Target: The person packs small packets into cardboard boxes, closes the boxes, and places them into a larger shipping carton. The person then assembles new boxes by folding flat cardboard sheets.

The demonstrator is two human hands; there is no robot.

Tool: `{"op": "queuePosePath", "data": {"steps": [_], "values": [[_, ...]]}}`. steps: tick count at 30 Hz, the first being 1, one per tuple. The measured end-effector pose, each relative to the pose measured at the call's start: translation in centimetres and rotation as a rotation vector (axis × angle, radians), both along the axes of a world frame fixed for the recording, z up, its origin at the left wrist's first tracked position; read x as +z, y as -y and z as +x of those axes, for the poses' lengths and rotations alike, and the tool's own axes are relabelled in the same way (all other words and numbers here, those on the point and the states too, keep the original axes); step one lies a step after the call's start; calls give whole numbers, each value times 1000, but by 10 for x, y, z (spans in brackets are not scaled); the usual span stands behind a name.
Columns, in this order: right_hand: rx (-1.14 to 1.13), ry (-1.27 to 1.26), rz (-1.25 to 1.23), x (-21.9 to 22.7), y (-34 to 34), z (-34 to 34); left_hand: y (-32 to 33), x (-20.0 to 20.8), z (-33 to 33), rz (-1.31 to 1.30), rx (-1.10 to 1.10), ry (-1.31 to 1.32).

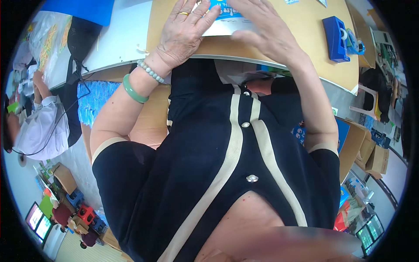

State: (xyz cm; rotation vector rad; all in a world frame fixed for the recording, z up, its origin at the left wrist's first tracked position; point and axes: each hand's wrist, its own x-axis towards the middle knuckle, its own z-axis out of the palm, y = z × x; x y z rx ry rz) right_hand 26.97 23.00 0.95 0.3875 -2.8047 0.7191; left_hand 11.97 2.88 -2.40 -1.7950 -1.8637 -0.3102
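A flat blue and white printed piece (224,14), perhaps a card or a pack, lies at the top edge of the view on the tan tabletop. My left hand (185,29) rests over its left side, fingers spread and lying flat; the fingertips run to the picture's edge. Over its right side is my right hand (268,30), slightly blurred, with the fingers stretched out and the thumb apart. I cannot tell whether the right palm touches the piece. On my left wrist are a beaded bracelet (150,71) and a green bangle (133,89).
To the right on the table stands a blue tape dispenser (336,39). A blue sheet or bin (89,9) is at the upper left. Blue patterned material (98,100) fills a carton below the table edge. Another person (43,126) sits at the left. Cardboard boxes (371,157) stand at the right.
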Motion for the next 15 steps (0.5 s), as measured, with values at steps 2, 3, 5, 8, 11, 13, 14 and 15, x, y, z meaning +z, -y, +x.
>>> {"op": "queuePosePath", "data": {"steps": [2,3,5,8,11,13,14,15], "values": [[-164,-66,201,-9,16,-13,-7,-5,-3,-25,13,-37],[-237,-100,303,-12,22,-17,-12,-21,-12,154,-112,21],[-242,-129,303,-16,23,-19,-19,-36,-20,423,-305,109],[-285,-162,297,-27,18,-14,-9,7,-6,105,-104,219],[-299,-217,335,-29,25,-15,-16,-14,-18,80,-78,209],[-238,-174,301,-22,17,-16,-29,-41,-37,328,-299,143],[-189,-127,266,-18,10,-16,-29,-46,-42,409,-369,115],[-143,-77,232,-15,4,-14,-28,-42,-43,376,-398,153]]}}
